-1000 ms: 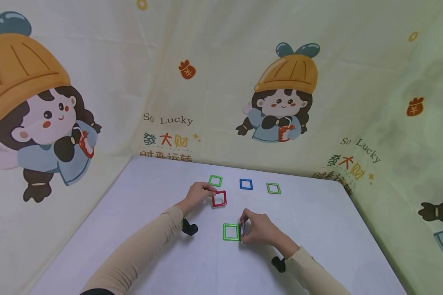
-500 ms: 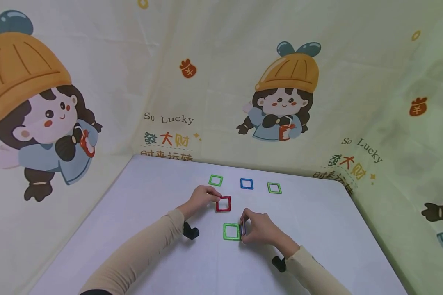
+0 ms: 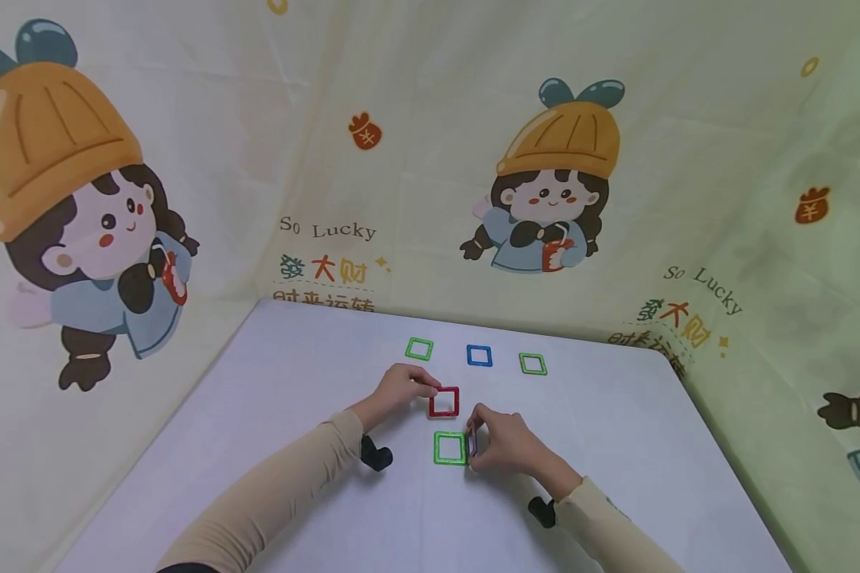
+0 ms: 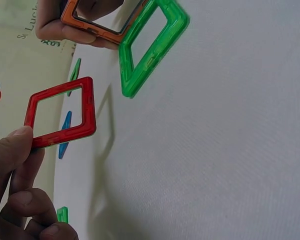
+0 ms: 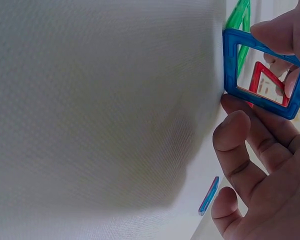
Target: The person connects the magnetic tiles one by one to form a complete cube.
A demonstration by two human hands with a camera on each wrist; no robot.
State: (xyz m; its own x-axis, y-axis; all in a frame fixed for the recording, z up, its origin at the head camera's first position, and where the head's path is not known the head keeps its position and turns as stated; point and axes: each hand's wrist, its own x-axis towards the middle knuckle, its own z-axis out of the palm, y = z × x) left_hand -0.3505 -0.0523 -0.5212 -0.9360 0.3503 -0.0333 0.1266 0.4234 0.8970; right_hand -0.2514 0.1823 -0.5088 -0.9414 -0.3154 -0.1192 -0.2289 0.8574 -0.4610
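Head view first: a white table (image 3: 272, 414) fills the lower half of the frame, with cartoon-print cloth (image 3: 186, 119) hung behind and to both sides. Just left of centre, the left hand (image 3: 396, 390) pinches the near-left corner of a red square frame (image 3: 444, 402) between thumb and fingers, the frame sitting just beyond a green square frame (image 3: 449, 448) that lies flat on the table. In the left wrist view the red frame (image 4: 62, 112) hangs tilted off the thumb, a little above the cloth, close to the green one (image 4: 150, 47) but not touching it. Right of centre, the right hand (image 3: 505, 442) grips a blue square frame (image 5: 264, 72) standing on edge against the right side of the green frame; the right wrist view shows fingers curled round it above and below, though from the left wrist that same upright piece reads orange.

Along the upper middle of the table, well apart from the hands, lie three more frames in a row: green (image 3: 419, 348), blue (image 3: 478, 355), green (image 3: 533, 364). Both arms wear beige sleeves (image 3: 272, 497).
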